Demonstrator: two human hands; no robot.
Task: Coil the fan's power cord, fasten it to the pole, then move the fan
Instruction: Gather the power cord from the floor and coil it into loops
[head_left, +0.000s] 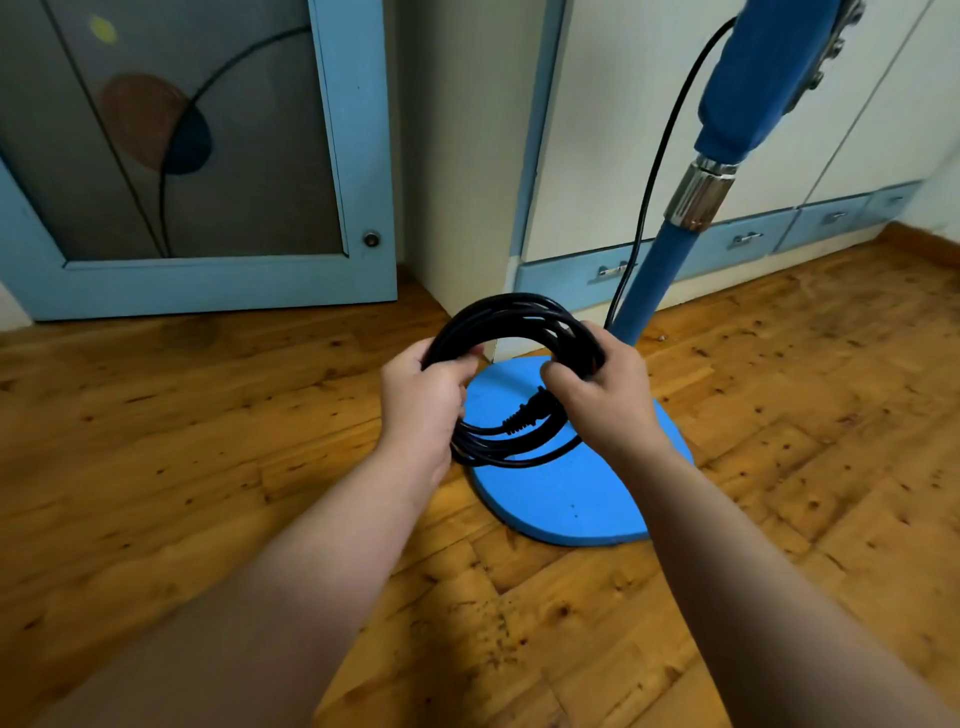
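Gripping opposite sides of the coiled power cord (511, 332), both hands hold the black loops upright above the fan's round blue base (587, 499). The left hand (423, 400) is closed around the coil's left side, fingers wrapped over the bundled strands. The right hand (602, 387) is closed around the right side, thumb pressed against the strands near the plug (530, 413), which lies across the lower inside of the coil. From the coil's right side, a single length of cord rises alongside the blue pole (647, 280) toward the fan's upper housing (753, 88). The pole stands just behind the right hand, with a chrome collar (698, 195) higher up. The base rests on the wooden floor (208, 467), near blue cabinet drawers (743, 241).
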